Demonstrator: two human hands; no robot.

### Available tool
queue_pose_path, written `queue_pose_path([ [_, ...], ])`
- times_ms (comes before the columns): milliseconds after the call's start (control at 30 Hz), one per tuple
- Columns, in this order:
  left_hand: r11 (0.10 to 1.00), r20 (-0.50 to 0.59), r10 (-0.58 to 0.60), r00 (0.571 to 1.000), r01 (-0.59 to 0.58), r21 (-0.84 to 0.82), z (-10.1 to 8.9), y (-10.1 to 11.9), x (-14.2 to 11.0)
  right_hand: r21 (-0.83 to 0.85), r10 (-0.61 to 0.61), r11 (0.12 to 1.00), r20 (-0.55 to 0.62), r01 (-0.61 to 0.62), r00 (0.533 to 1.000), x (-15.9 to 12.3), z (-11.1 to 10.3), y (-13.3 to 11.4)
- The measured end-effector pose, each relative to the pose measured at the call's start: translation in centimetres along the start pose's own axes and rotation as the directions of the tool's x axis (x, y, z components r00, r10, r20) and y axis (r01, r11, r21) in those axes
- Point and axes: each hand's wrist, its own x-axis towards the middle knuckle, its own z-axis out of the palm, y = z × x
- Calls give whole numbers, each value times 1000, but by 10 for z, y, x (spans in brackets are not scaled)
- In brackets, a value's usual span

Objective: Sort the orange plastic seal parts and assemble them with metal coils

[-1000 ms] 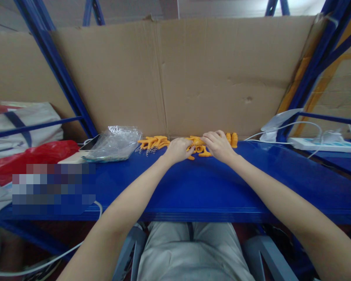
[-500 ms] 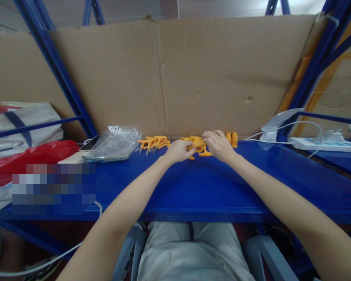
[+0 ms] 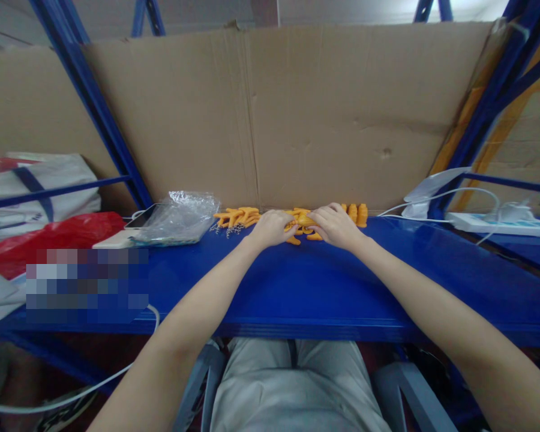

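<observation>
My left hand (image 3: 272, 228) and my right hand (image 3: 335, 225) meet at the back of the blue shelf (image 3: 324, 288), fingers curled together around a small orange plastic piece (image 3: 304, 220). More loose orange pieces (image 3: 315, 236) lie just under and between the hands. To the left lies a pile of orange pieces with small metal chains (image 3: 236, 218). Two upright orange parts (image 3: 357, 214) stand right of my right hand, against the cardboard.
A cardboard sheet (image 3: 297, 120) backs the shelf. A clear plastic bag (image 3: 180, 217) lies over a phone (image 3: 140, 218) at left, beside a red bag (image 3: 49, 237) and a white bag (image 3: 36, 186). A white power strip (image 3: 499, 224) with cables sits at right. Blue rack posts (image 3: 94, 114) flank the space.
Both hands stayed at the orange pieces; the fingers shifted slightly, drawing the piece between them. The view moved a little.
</observation>
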Motion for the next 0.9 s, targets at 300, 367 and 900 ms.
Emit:
queue_pose_path([
  [300,984,-31,-133,991,128,-124,3,4,1,-209,-4,978,-71,-11,997,0,-2,0],
  [367,967,-10,-172,985,166,-193,4,3,1,-251,-27,968,-105,0,994,0,-1,1],
  [900,644,322,-227,919,390,-658,6,-3,8,-69,64,996,-9,-64,998,-2,0,1],
])
